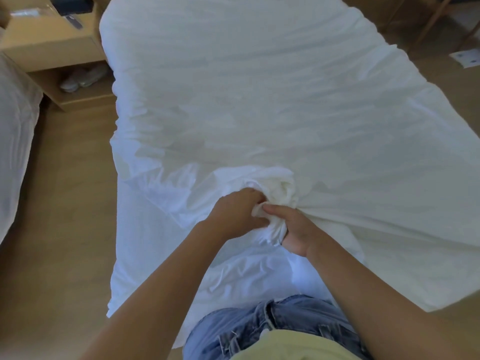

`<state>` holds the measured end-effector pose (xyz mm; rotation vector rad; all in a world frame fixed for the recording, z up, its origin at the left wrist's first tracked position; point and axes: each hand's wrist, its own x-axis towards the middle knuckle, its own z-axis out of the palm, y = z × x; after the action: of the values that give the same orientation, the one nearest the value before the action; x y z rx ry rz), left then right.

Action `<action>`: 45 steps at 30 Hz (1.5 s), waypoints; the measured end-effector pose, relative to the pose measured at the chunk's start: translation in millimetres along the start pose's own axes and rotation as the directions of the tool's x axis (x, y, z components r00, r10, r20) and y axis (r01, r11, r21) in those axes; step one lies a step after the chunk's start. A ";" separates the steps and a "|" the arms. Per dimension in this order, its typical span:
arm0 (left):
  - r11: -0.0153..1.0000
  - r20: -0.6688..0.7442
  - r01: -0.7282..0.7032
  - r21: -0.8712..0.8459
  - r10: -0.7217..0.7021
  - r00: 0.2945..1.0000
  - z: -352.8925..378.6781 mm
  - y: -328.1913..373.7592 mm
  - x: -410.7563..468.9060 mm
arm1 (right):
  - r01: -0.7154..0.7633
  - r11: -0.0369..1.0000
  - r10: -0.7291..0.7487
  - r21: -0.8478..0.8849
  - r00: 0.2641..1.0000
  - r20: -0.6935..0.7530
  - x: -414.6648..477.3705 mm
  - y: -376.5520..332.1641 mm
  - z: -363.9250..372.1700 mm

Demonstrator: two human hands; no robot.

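Bunched white sheet, gathered into a wad at near middle of bed, a little right of centre. Left hand and right hand close together, meeting across the wad, both clamped on it: left fingers dug into the folds from the left, right thumb laid over the top, remaining fingers curled beneath. Taut pleats fanning from the grip toward near right corner; a looser, whiter layer flat to near left. Probable step: gathering the cloth and drawing it toward the near end. To do it well: grip low on the wad, pull evenly and straight toward the body, no twisting, to avoid skewing the far end on the mattress; better to take fresh handfuls than to drag everything from one point. Blue jeans and pale yellow top at near edge. Second bed at left edge; wooden nightstand far left, dark items on top, pale slippers on lower shelf. White paper on floor far right, blue marks too small to read. No brand, label or legible writing anywhere.
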<state>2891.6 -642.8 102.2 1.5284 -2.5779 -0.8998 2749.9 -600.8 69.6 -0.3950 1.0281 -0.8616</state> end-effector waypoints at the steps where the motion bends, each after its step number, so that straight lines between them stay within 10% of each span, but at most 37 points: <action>1: 0.999 0.105 0.012 -0.039 -0.008 0.994 -1.9 -2.4 1.2 | -0.025 0.999 0.025 0.031 1.000 0.000 0.5 -0.2 -0.4; 4: 0.998 0.143 -0.040 -0.051 0.047 0.989 -2.9 -10.8 0.7 | 0.007 0.989 -0.004 0.148 1.000 -0.018 2.0 0.1 0.7; 8: 0.974 -0.162 0.055 -0.220 -0.092 0.983 -7.9 -25.7 -12.1 | 0.044 0.950 -0.024 0.308 0.997 -0.067 2.2 -3.9 -0.8; 12: 0.970 0.013 0.215 -0.114 -0.215 0.977 -9.4 -37.8 -20.0 | -0.001 0.973 0.016 0.229 0.998 -0.066 1.4 -1.5 0.8; 20: 0.970 0.014 -0.199 0.142 0.199 0.980 13.1 -19.8 -16.8 | -0.058 0.994 0.060 0.091 0.998 -0.024 -8.0 -1.1 1.3; 24: 0.995 0.130 -0.078 0.067 0.069 0.989 7.5 -23.0 -7.3 | 0.010 0.974 -0.001 0.225 0.999 -0.041 -11.4 6.4 2.7; 29: 0.923 0.234 -0.055 0.382 -0.039 0.971 1.3 -15.1 8.1 | 0.049 0.981 -0.033 0.186 0.996 -0.089 -8.6 10.1 9.5; 38: 0.973 -0.140 0.084 0.216 -0.055 0.989 -37.9 11.1 52.3 | 0.364 0.922 -0.247 0.130 0.814 -0.525 -9.3 1.2 31.7; 45: 0.983 -0.340 0.183 -0.023 -0.180 0.923 -79.0 -22.7 21.6 | 0.260 0.956 -0.289 -0.135 0.762 -0.579 -44.4 48.9 20.3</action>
<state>2921.5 -705.3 151.4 1.7676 -2.2302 -0.5680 2778.3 -537.8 73.2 -0.3225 1.6043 -1.2769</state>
